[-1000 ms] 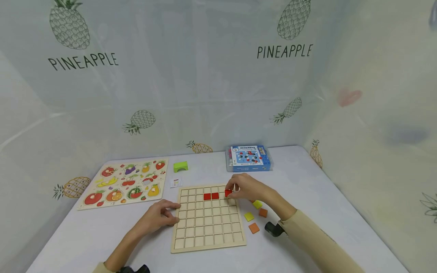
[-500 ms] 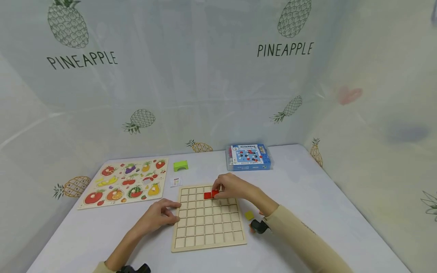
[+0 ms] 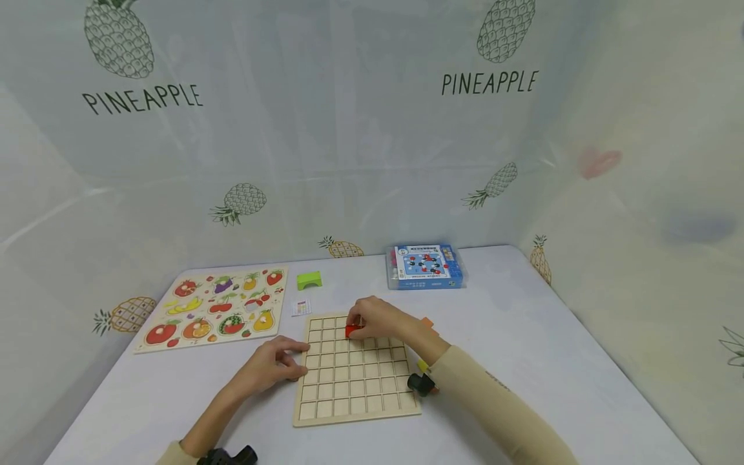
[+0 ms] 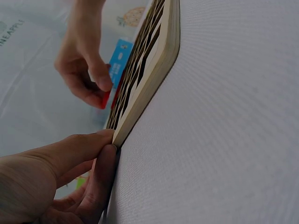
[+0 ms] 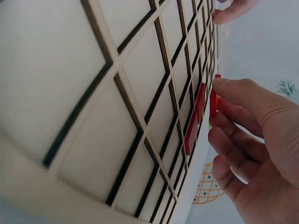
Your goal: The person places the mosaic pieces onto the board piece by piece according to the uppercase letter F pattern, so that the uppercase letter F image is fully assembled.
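My right hand [image 3: 374, 318] pinches a red square tile [image 5: 214, 100] between thumb and fingertips, close over the far part of the wooden grid board [image 3: 349, 387]. Two more red tiles [image 5: 191, 133] lie in neighbouring cells of the board in the right wrist view; from the head view the right hand covers them. At the board's left edge, my left hand [image 3: 270, 367] rests with thumb and forefinger spread apart, their tips pressing the rim. The left wrist view shows the left thumb [image 4: 86, 145] right at the wooden rim.
Right of the board, an orange tile [image 3: 427, 321] and a yellow tile [image 3: 422, 365] show partly behind the right arm. A fruit puzzle board [image 3: 212, 307] lies at left. Farther back are a green arch block [image 3: 309, 279], a small printed card [image 3: 301, 307] and a blue box [image 3: 427, 266].
My right hand has moved left across the board's far rows, carrying the red tile past the two placed ones. My left hand keeps its place at the left edge.
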### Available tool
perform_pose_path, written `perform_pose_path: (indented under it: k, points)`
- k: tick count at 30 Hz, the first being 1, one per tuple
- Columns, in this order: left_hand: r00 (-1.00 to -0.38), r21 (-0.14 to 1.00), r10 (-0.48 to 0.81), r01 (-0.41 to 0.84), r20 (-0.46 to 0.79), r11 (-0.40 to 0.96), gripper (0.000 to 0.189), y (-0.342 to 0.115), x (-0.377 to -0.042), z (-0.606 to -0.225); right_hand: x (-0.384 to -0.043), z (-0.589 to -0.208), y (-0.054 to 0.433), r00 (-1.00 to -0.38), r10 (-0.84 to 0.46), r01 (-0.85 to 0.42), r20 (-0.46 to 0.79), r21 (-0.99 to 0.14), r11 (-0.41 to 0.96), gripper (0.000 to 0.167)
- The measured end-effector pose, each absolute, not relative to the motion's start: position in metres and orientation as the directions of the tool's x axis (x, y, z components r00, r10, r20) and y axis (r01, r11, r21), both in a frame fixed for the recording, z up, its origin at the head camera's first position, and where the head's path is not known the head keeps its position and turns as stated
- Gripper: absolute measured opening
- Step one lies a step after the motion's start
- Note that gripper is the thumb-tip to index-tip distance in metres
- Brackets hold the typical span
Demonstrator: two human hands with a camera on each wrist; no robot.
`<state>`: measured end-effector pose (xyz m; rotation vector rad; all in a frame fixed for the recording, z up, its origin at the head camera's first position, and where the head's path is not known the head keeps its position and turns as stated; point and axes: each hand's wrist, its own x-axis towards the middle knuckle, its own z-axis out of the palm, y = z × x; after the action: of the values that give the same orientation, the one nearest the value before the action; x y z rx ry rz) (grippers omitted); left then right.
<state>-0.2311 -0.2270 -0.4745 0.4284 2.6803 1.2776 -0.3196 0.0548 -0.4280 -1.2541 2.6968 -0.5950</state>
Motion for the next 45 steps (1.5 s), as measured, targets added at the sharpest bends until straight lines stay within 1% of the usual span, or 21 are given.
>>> perform_pose_path:
  k: [10, 16, 20, 37, 45]
  points:
    - [-0.951, 0.775, 0.309, 0.19, -0.007, 0.602, 0.047, -0.227, -0.231, -0.474, -0.326, -0.434, 0.04, -0.672, -0.74, -0.686, 0.027, -0.4, 0.608, 0.02]
    - [-0.951, 0.78, 0.309, 0.185, -0.011, 0.598, 0.047, -0.227, -0.231, -0.474, -0.327, -0.436, 0.035, -0.672, -0.74, -0.695, 0.035, -0.374, 0.613, 0.018]
    - [-0.949, 0.782, 0.314, 0.188, -0.01, 0.594, 0.048, -0.227, -0.231, -0.473, -0.327, -0.436, 0.032, -0.674, -0.738, -0.69, 0.03, -0.382, 0.615, 0.018]
    - [-0.945, 0.786, 0.328, 0.204, 0.001, 0.584, 0.048, -0.227, -0.232, -0.474, -0.326, -0.435, 0.029, -0.683, -0.73, -0.674, 0.006, -0.392, 0.627, 0.017]
    - [-0.947, 0.79, 0.321, 0.188, -0.011, 0.584, 0.048, -0.228, -0.231, -0.473, -0.325, -0.434, 0.033, -0.685, -0.729, -0.67, 0.018, -0.408, 0.62, 0.02]
